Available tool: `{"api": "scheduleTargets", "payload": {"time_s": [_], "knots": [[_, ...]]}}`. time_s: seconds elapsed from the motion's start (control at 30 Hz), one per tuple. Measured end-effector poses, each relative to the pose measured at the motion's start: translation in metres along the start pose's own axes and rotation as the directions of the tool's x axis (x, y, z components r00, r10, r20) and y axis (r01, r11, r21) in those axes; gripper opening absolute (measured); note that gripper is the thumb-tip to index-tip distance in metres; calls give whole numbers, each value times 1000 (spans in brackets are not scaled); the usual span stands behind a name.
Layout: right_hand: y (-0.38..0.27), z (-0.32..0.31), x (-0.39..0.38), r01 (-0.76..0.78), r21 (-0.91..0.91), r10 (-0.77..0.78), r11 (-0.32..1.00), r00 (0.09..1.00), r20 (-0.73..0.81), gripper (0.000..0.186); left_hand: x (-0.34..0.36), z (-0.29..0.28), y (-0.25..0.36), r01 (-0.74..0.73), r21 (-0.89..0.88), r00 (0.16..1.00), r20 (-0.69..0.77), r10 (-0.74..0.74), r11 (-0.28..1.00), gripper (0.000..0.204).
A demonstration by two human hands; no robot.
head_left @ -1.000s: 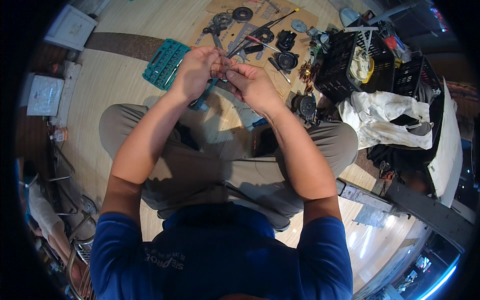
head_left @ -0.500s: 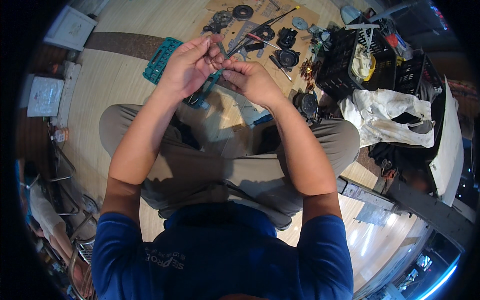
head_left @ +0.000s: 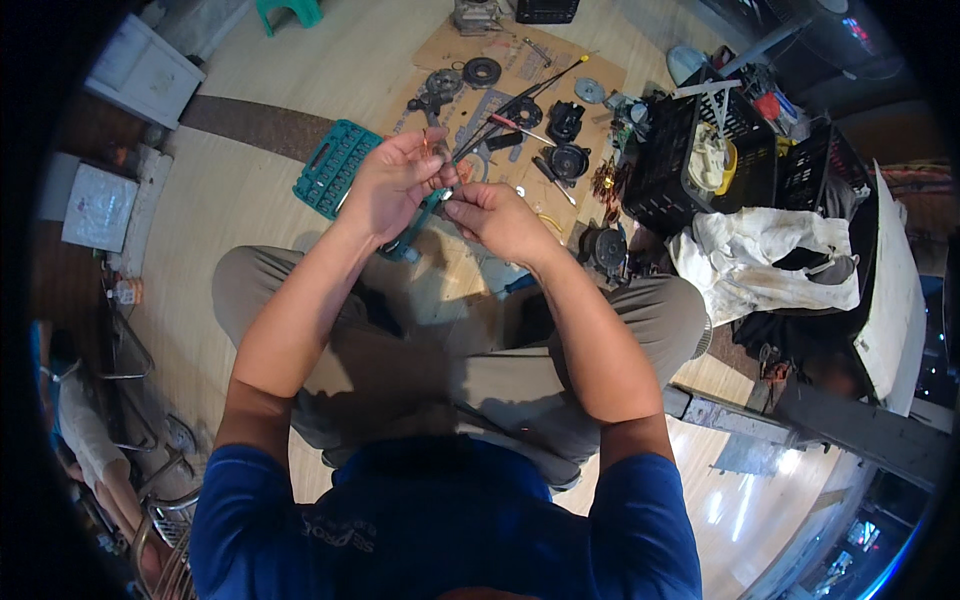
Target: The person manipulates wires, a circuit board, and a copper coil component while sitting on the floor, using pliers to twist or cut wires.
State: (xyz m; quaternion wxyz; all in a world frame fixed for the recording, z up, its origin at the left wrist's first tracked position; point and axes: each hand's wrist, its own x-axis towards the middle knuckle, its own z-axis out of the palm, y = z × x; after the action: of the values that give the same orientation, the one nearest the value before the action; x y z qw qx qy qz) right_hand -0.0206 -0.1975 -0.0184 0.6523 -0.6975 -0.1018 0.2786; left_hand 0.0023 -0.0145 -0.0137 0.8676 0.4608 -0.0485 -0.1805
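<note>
My left hand [head_left: 400, 185] is curled, palm partly up, around a thin copper-coloured wire [head_left: 428, 140]. My right hand [head_left: 495, 220] pinches a small shiny piece [head_left: 447, 195] just below and right of the left fingers; its exact shape is too small to tell. Behind the hands lie an open teal socket case [head_left: 332, 160] and cardboard [head_left: 440, 55] bearing dark round housings [head_left: 567, 160], a red-handled screwdriver [head_left: 505, 122] and long black cables [head_left: 560, 75]. A dark motor-like part [head_left: 603, 250] sits by my right knee.
Black crates [head_left: 655, 170] hold assorted items, with white cloth [head_left: 760, 250] at their front. A green stool [head_left: 287, 12] stands at the back, a white panel [head_left: 142, 70] at the left. Another person [head_left: 90, 420] sits at the far left. A metal beam [head_left: 730, 410] runs at right.
The whole view has shifted, bringing the stool and more floor at the back into sight. My hands stay close together, with the left fingers slightly repositioned.
</note>
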Motion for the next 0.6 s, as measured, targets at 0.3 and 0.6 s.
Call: {"api": "scheduleTargets", "payload": {"time_s": [0.3,0.6], "knots": [[6,5,1,-25,3,25,1000,999,20,17,-2,5,-5,-44,27,995,-85,46,999,27],[10,6,1,-21,27,20,999,1000,21,18,-2,2,-5,-34,-73,999,-14,33,997,19]]}}
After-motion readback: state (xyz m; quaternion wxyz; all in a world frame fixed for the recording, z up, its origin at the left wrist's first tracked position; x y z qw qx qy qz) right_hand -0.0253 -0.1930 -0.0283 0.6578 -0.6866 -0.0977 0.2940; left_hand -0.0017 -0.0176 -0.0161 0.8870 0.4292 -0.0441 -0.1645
